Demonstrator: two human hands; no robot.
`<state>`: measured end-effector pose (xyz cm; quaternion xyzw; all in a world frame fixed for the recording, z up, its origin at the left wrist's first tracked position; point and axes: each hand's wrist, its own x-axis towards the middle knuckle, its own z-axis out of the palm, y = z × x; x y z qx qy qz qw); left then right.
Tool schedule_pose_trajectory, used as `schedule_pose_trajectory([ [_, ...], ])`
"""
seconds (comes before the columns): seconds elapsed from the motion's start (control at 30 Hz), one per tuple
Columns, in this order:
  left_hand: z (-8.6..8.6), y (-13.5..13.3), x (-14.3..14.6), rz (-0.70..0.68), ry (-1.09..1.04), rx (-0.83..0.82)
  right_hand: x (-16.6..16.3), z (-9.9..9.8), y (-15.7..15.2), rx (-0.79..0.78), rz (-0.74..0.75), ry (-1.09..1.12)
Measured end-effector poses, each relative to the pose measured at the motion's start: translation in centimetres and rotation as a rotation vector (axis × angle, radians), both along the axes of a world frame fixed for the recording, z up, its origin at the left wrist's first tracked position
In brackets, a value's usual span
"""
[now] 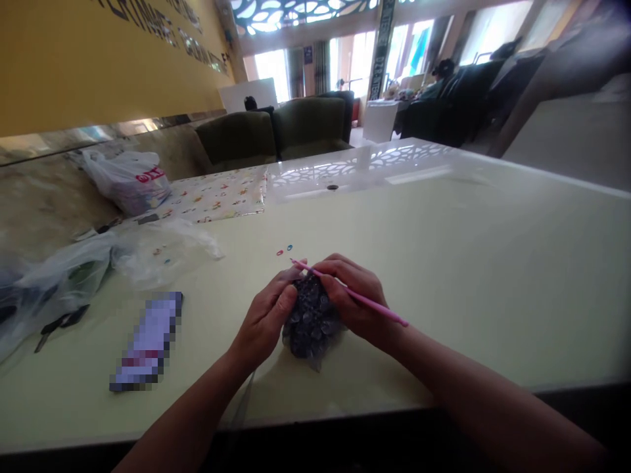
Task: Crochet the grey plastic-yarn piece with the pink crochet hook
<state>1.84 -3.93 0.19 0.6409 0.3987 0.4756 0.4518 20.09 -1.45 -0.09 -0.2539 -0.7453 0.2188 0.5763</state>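
Observation:
A dark grey-blue crocheted piece with a bumpy, petal-like surface is held low over the table. My left hand is closed on its left side, thumb on top. In my right hand lies a pink crochet hook, its tip pointing up and left across the top of the piece. The fingers of that hand also press on the piece's upper right edge. A thin strand hangs below my left wrist. Just beyond my hands lie a red stitch marker and a blue stitch marker.
A pixelated phone-like object lies at left, near keys and clear plastic bags. Farther back are a filled white carrier bag and a patterned plastic sheet. Green armchairs stand beyond the table.

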Motion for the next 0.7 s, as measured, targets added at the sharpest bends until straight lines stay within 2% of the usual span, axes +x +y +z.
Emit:
schedule_pose_trajectory([
  [0.07,0.0,0.1,0.1,0.054,-0.026,0.000,0.1,0.0,0.0,-0.023,-0.032,0.018],
  [0.2,-0.3,0.5,0.2,0.131,-0.152,-0.123,0.1,-0.5,-0.1,-0.043,-0.088,-0.042],
  [0.4,0.0,0.2,-0.1,-0.031,-0.182,-0.239,-0.3,-1.3,-0.2,-0.039,-0.228,-0.063],
  [0.7,0.5,-0.3,-0.1,-0.014,-0.077,-0.193,-0.3,-2.0,0.1,-0.001,-0.252,-0.115],
])
